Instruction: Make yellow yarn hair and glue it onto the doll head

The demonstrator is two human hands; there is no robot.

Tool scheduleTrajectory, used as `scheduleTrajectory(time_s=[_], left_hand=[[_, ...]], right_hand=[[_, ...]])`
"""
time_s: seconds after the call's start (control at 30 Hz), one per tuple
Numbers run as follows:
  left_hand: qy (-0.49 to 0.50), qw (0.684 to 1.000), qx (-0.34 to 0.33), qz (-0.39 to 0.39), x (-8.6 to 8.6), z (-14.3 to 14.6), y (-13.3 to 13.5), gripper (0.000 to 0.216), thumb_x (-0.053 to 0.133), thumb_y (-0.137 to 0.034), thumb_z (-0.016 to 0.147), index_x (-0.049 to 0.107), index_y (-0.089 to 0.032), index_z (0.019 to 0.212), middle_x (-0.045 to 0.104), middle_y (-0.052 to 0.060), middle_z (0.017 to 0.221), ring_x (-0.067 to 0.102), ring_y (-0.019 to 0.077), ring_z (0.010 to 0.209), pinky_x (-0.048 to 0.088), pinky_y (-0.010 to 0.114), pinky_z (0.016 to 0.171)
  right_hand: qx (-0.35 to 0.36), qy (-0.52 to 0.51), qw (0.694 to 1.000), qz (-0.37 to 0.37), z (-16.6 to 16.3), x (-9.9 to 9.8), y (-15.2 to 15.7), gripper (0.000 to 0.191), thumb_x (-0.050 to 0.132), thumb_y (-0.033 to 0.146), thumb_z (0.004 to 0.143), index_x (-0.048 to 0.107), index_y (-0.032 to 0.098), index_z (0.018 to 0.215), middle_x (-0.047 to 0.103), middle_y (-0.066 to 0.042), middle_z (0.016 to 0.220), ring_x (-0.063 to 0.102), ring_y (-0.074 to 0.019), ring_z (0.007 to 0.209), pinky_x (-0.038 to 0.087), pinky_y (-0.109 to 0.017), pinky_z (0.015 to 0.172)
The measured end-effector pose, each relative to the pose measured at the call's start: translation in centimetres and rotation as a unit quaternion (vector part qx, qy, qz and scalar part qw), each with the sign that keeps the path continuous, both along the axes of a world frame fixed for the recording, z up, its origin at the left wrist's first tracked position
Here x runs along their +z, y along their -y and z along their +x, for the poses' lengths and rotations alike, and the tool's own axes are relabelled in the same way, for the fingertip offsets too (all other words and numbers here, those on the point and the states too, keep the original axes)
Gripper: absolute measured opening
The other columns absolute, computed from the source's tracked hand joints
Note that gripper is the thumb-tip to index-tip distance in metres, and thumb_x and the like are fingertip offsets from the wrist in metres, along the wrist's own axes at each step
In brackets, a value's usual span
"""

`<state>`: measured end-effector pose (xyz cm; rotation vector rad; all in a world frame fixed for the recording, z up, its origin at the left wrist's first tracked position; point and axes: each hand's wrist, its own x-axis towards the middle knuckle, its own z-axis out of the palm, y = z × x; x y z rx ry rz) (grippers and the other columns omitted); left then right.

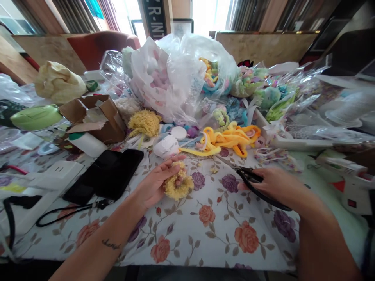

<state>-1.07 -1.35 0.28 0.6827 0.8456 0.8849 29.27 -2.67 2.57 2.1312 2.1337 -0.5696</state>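
Note:
My left hand (pixel 159 180) pinches a curled piece of fuzzy yellow yarn (pixel 179 189) just above the flowered tablecloth (pixel 181 238). To the right, my right hand (pixel 269 183) is wrapped round the black handles of a pair of scissors (pixel 252 183); their blades point left and lie low over the cloth. A small yellow scrap (pixel 213 170) rests near the blade tips. Behind my hands are a bundle of thick orange-yellow chenille cord (pixel 231 138), a white ball-like item (pixel 166 146) and a ball of fuzzy yellow yarn (pixel 144 122).
Black phones (pixel 117 173) and a white power strip (pixel 49 187) lie at left, beside an open cardboard box (pixel 102 121). Large plastic bags (pixel 178 74) are heaped at the back. A white tray (pixel 299 144) and a glue gun (pixel 348 179) are at right.

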Motion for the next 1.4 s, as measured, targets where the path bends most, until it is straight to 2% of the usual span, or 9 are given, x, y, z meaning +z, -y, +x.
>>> scheduleTrajectory(time_s=[0.3, 0.57, 0.67, 0.77, 0.83, 0.97, 1.07, 1.2, 1.4], left_hand=[[0.005, 0.998, -0.056, 0.022, -0.3, -0.3, 0.3, 0.050, 0.068, -0.010, 0.076, 0.055, -0.027, 0.122, 0.067, 0.002, 0.099, 0.066, 0.0129, 0.084, 0.050, 0.020, 0.073], [-0.049, 0.989, -0.034, 0.137, -0.1, -0.1, 0.8, 0.056, 0.073, -0.013, 0.071, 0.056, -0.027, 0.123, 0.062, 0.004, 0.105, 0.062, 0.0153, 0.092, 0.050, 0.020, 0.073], [-0.029, 0.988, -0.015, 0.151, -0.2, 0.1, 0.8, 0.053, 0.073, -0.012, 0.070, 0.059, -0.026, 0.119, 0.059, 0.004, 0.107, 0.060, 0.0138, 0.091, 0.050, 0.021, 0.074], [0.025, 0.990, 0.004, 0.142, -0.3, 0.5, 0.9, 0.048, 0.071, -0.007, 0.069, 0.063, -0.025, 0.113, 0.059, 0.001, 0.101, 0.058, 0.0084, 0.084, 0.048, 0.016, 0.071], [0.063, 0.990, 0.005, 0.127, -0.3, 1.0, 1.2, 0.047, 0.071, -0.004, 0.069, 0.065, -0.025, 0.110, 0.060, 0.000, 0.098, 0.057, 0.0064, 0.082, 0.047, 0.013, 0.071], [0.095, 0.990, 0.004, 0.108, 0.0, 1.8, 1.9, 0.050, 0.071, -0.001, 0.065, 0.065, -0.025, 0.109, 0.060, 0.000, 0.098, 0.058, 0.0073, 0.084, 0.047, 0.014, 0.071], [0.070, 0.992, 0.014, 0.107, 0.1, 1.9, 2.2, 0.045, 0.072, -0.005, 0.067, 0.066, -0.023, 0.107, 0.062, 0.001, 0.098, 0.060, 0.0085, 0.085, 0.047, 0.016, 0.074], [-0.024, 0.988, 0.036, 0.147, 0.0, 1.5, 2.0, 0.028, 0.073, -0.017, 0.072, 0.069, -0.019, 0.099, 0.067, 0.003, 0.097, 0.063, 0.0135, 0.089, 0.048, 0.023, 0.081], [-0.161, 0.962, 0.097, 0.199, 0.0, 0.7, 1.2, 0.019, 0.072, -0.025, 0.072, 0.069, -0.015, 0.088, 0.070, 0.005, 0.082, 0.066, 0.0172, 0.081, 0.050, 0.029, 0.079]], right_hand=[[-0.098, 0.147, 0.982, 0.069, 0.4, -0.7, -1.1, 0.033, 0.049, 0.049, 0.079, 0.063, 0.020, 0.072, 0.068, -0.016, 0.081, 0.063, -0.0297, 0.076, 0.035, -0.033, 0.054], [-0.077, 0.107, 0.987, 0.087, 1.2, -1.3, -1.4, 0.035, 0.054, 0.051, 0.078, 0.069, 0.019, 0.081, 0.069, -0.013, 0.082, 0.064, -0.0325, 0.081, 0.041, -0.035, 0.059], [-0.056, 0.084, 0.976, 0.194, 0.6, -1.1, -1.0, 0.025, 0.061, 0.041, 0.076, 0.069, 0.020, 0.086, 0.070, -0.013, 0.089, 0.063, -0.0342, 0.087, 0.044, -0.039, 0.065], [-0.021, -0.062, 0.942, 0.330, -2.5, -1.3, 0.0, 0.020, 0.058, 0.035, 0.081, 0.067, 0.018, 0.087, 0.069, -0.011, 0.087, 0.063, -0.0287, 0.084, 0.047, -0.039, 0.073], [-0.001, -0.252, 0.929, 0.270, -5.6, -1.7, 1.0, 0.024, 0.060, 0.039, 0.081, 0.065, 0.020, 0.094, 0.067, -0.006, 0.078, 0.061, -0.0196, 0.064, 0.049, -0.033, 0.061], [0.057, -0.480, 0.873, 0.068, -10.8, -3.0, 2.8, 0.048, 0.067, 0.030, 0.076, 0.049, 0.026, 0.120, 0.067, -0.004, 0.101, 0.061, -0.0132, 0.062, 0.050, -0.026, 0.055], [0.041, -0.537, 0.842, 0.022, -11.9, -3.7, 3.4, 0.038, 0.063, 0.029, 0.080, 0.050, 0.027, 0.116, 0.066, -0.001, 0.084, 0.061, -0.0129, 0.060, 0.048, -0.023, 0.051], [0.034, -0.552, 0.833, -0.014, -11.4, -4.4, 3.5, 0.018, 0.056, 0.033, 0.085, 0.056, 0.022, 0.099, 0.057, 0.004, 0.059, 0.055, -0.0111, 0.047, 0.043, -0.021, 0.044], [0.025, -0.557, 0.826, -0.079, -11.2, -4.5, 3.5, 0.014, 0.057, 0.032, 0.083, 0.055, 0.020, 0.089, 0.052, 0.006, 0.050, 0.052, -0.0101, 0.042, 0.039, -0.020, 0.040]])
